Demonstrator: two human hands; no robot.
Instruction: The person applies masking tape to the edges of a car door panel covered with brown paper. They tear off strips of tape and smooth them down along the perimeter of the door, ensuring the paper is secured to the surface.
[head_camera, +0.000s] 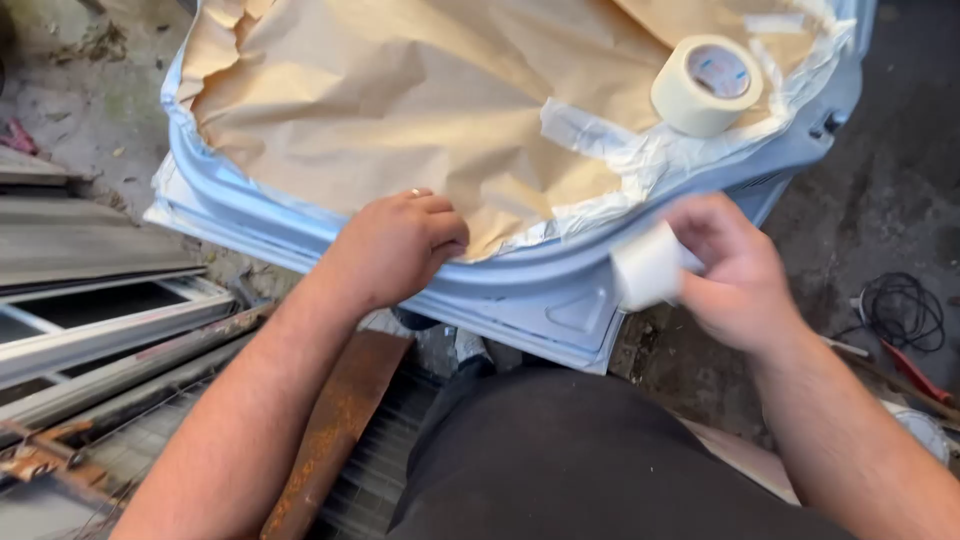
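Observation:
A pale blue car panel (540, 295) lies before me, covered with crumpled brown masking paper (400, 100). My left hand (400, 245) presses on the paper's near edge where it meets the panel's rim, fingers curled down. My right hand (735, 270) holds a small roll of pale masking tape (648, 266) just off the panel's lower right edge. A larger roll of cream masking tape (707, 85) lies on the paper at the upper right. Strips of whitish tape (610, 140) fasten the paper along the right rim.
Metal frames and a rusty beam (335, 430) lie at the lower left. A coil of black cable (900, 310) and a red tool (915, 370) rest on the dark ground at the right. My dark trousers (560, 460) fill the bottom middle.

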